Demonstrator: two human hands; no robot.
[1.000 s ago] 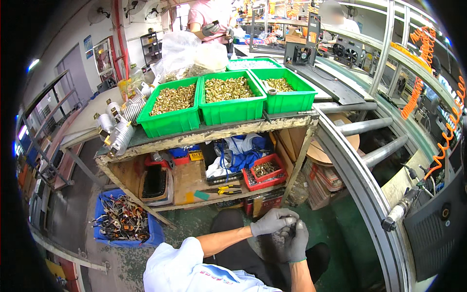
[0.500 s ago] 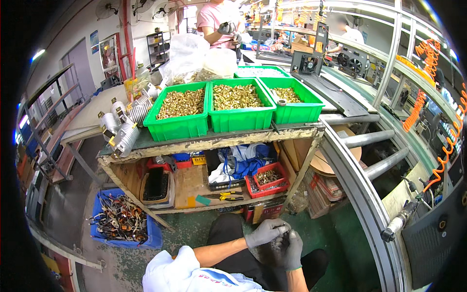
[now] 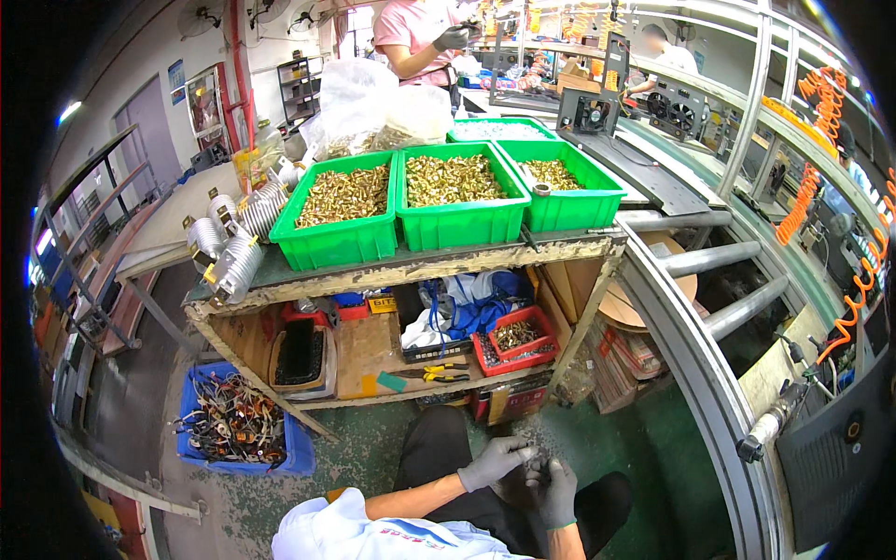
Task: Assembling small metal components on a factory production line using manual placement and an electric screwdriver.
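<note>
Over my lap, my left hand and my right hand, both in grey gloves, are close together in front of my dark trousers. The left thumb and fingers are pinched together, and the right fingers are curled in facing them. Whatever sits between the fingertips is too small and dark to make out. Beyond my hands stands a workbench with three green bins of small brass-coloured metal fittings. On the rim of the right bin rests a small metal ring.
The bench's lower shelf holds a red bin of fittings, yellow-handled pliers and blue-and-white cloth. A blue crate of wires stands on the floor at left. Ribbed metal parts lie at the bench's left end. A roller conveyor runs at right.
Both my hands have come slightly lower and nearer to me, still close together. Across the bench, the co-worker in pink has raised a gloved hand and shifted it right.
</note>
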